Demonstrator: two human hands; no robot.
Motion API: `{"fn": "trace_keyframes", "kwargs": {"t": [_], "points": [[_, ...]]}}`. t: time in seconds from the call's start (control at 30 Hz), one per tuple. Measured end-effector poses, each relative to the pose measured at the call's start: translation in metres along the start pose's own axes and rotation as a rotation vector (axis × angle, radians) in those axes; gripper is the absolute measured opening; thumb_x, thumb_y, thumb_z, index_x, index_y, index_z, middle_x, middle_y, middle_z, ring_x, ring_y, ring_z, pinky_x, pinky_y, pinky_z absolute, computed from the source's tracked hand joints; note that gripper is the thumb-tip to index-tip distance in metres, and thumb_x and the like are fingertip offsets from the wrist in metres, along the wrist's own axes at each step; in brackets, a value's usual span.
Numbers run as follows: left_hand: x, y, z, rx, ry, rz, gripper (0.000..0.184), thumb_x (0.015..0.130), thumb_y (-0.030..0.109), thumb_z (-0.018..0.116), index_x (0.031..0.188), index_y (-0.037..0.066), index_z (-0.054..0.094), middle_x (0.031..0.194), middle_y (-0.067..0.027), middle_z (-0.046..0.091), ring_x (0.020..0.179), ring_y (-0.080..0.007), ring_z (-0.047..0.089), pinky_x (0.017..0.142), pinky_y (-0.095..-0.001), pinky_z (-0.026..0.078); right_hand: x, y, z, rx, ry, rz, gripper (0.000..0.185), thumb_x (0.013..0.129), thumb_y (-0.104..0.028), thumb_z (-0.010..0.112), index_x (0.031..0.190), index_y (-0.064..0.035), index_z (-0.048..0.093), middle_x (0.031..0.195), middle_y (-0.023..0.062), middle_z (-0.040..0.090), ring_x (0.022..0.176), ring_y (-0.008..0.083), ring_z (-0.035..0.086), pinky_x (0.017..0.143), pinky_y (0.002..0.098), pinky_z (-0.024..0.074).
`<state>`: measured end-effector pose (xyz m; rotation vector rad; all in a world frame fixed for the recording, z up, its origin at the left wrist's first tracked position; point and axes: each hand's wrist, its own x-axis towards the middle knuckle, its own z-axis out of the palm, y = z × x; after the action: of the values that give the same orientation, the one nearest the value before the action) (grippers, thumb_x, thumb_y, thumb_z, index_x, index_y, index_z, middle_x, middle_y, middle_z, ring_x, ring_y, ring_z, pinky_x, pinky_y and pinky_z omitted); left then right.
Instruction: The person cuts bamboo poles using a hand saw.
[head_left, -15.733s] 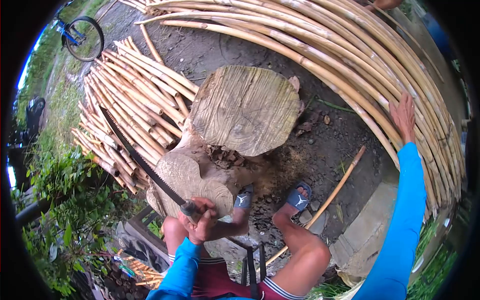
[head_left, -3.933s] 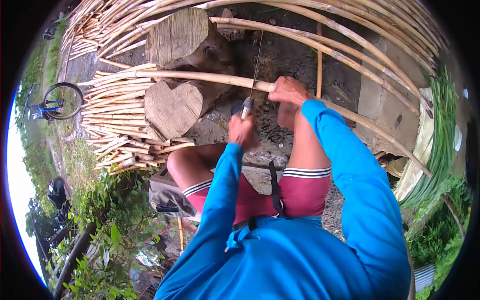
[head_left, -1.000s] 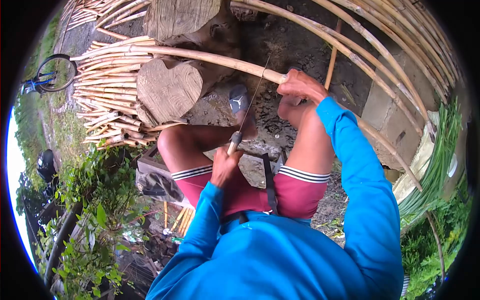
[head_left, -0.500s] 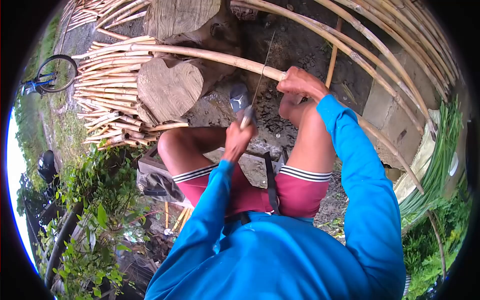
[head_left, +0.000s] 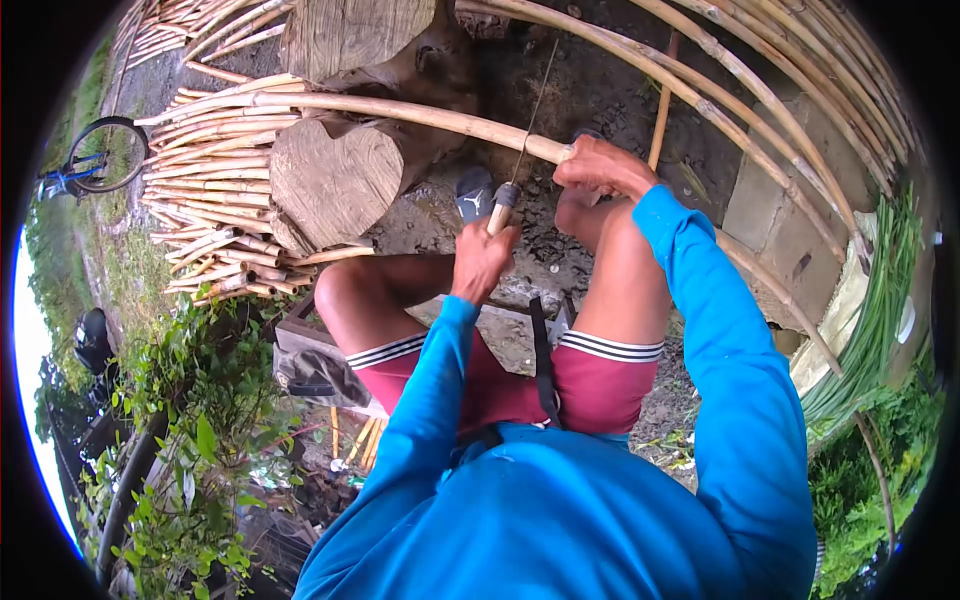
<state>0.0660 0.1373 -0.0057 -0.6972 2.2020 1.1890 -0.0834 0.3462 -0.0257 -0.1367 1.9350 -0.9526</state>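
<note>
Your left grip, the left hand (head_left: 482, 262), is closed around the saw handle (head_left: 503, 210), and the thin blade (head_left: 541, 100) points forward from it, leaning a little to your right. Your right hand (head_left: 600, 167) has its fingers wrapped around the bamboo pole (head_left: 430, 115), just to the right of where the blade crosses it, so it is the nearer hand to that crossing. The pole lies ahead of your left grip, its long axis running crosswise to the blade: leftward past the heart-shaped stump (head_left: 335, 180) to the stacked pieces (head_left: 220, 190), and back to your right under your forearm, toward the green stalks (head_left: 880, 330). How deep the blade sits, you cannot tell.
</note>
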Motion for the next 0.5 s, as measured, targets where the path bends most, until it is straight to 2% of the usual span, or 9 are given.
{"fn": "trace_keyframes", "kwargs": {"t": [0.07,0.13,0.17,0.2,0.23,0.33,0.4,0.43,0.5], "points": [[-0.038,0.002,-0.016,-0.072,0.016,-0.019,0.037,0.079,0.032,0.064,0.084,-0.004,0.066,0.068,-0.0213,0.064,0.067,-0.0307,0.066,0.066,-0.0434,0.048,0.004,-0.004,-0.006,0.054,-0.083,0.047,0.023,0.060,-0.023,0.064,0.054,-0.0034,0.053,0.047,0.0069,0.047,0.042,0.0172,0.045,0.040,0.0335,0.0330],[-0.065,-0.049,-0.024,0.020,-0.090,-0.118,0.034,0.080,0.030,0.063,0.083,-0.004,0.067,0.069,-0.0216,0.065,0.067,-0.0320,0.066,0.067,-0.0425,0.049,0.000,-0.008,0.001,0.027,-0.061,0.057,0.024,0.060,-0.024,0.064,0.054,-0.0034,0.053,0.048,0.0068,0.047,0.042,0.0168,0.045,0.040,0.0335,0.0330],[-0.061,-0.048,-0.022,-0.010,-0.057,-0.020,0.033,0.079,0.029,0.064,0.081,-0.003,0.068,0.069,-0.0198,0.066,0.066,-0.0316,0.066,0.068,-0.0412,0.050,0.000,-0.009,-0.004,-0.014,-0.003,0.071,0.025,0.061,-0.025,0.065,0.054,-0.0034,0.053,0.048,0.0066,0.048,0.042,0.0164,0.045,0.040,0.0335,0.0330],[-0.042,-0.045,-0.012,-0.037,-0.010,-0.057,0.035,0.079,0.032,0.061,0.081,-0.003,0.068,0.067,-0.0188,0.066,0.066,-0.0301,0.066,0.069,-0.0408,0.051,0.000,-0.011,-0.011,-0.022,0.008,0.077,0.025,0.061,-0.025,0.065,0.054,-0.0034,0.053,0.048,0.0066,0.048,0.042,0.0164,0.045,0.040,0.0335,0.0330],[-0.017,-0.017,-0.008,-0.006,-0.050,-0.068,0.040,0.078,0.035,0.061,0.086,-0.003,0.071,0.072,-0.0169,0.068,0.066,-0.0217,0.066,0.061,-0.0378,0.049,-0.001,-0.011,-0.008,-0.027,0.015,0.098,0.025,0.061,-0.025,0.065,0.054,-0.0034,0.054,0.048,0.0064,0.048,0.042,0.0163,0.045,0.040,0.0335,0.0330],[0.028,0.024,0.008,0.025,0.075,0.028,0.040,0.079,0.034,0.062,0.081,-0.006,0.064,0.066,-0.0127,0.064,0.057,-0.0200,0.060,0.055,-0.0357,0.045,0.008,-0.012,-0.004,-0.058,0.043,0.152,0.026,0.062,-0.026,0.065,0.056,-0.0033,0.056,0.049,0.0063,0.049,0.042,0.0167,0.047,0.041,0.0339,0.0347],[0.012,0.024,-0.001,-0.168,-0.056,0.011,0.038,0.080,0.031,0.062,0.076,-0.006,0.059,0.057,-0.0139,0.056,0.053,-0.0234,0.056,0.054,-0.0391,0.043,0.004,-0.015,0.000,-0.111,0.023,0.145,0.027,0.063,-0.028,0.068,0.063,-0.0020,0.062,0.053,0.0092,0.053,0.047,0.0202,0.053,0.046,0.0362,0.0389],[-0.007,0.034,-0.017,-0.223,-0.049,-0.004,0.033,0.080,0.028,0.063,0.075,-0.004,0.059,0.058,-0.0123,0.057,0.052,-0.0203,0.054,0.053,-0.0369,0.043,0.002,-0.010,0.002,-0.112,0.026,0.148,0.027,0.063,-0.028,0.068,0.063,-0.0020,0.062,0.053,0.0092,0.053,0.047,0.0202,0.053,0.046,0.0362,0.0389],[-0.050,0.038,-0.053,-0.312,-0.060,0.141,0.024,0.079,0.022,0.062,0.080,-0.002,0.065,0.061,-0.0089,0.059,0.054,-0.0151,0.053,0.054,-0.0317,0.043,0.003,0.005,0.004,-0.093,0.192,-0.112,0.034,0.066,-0.033,0.070,0.074,-0.0006,0.068,0.059,0.0125,0.059,0.055,0.0255,0.059,0.052,0.0385,0.0434]]}}
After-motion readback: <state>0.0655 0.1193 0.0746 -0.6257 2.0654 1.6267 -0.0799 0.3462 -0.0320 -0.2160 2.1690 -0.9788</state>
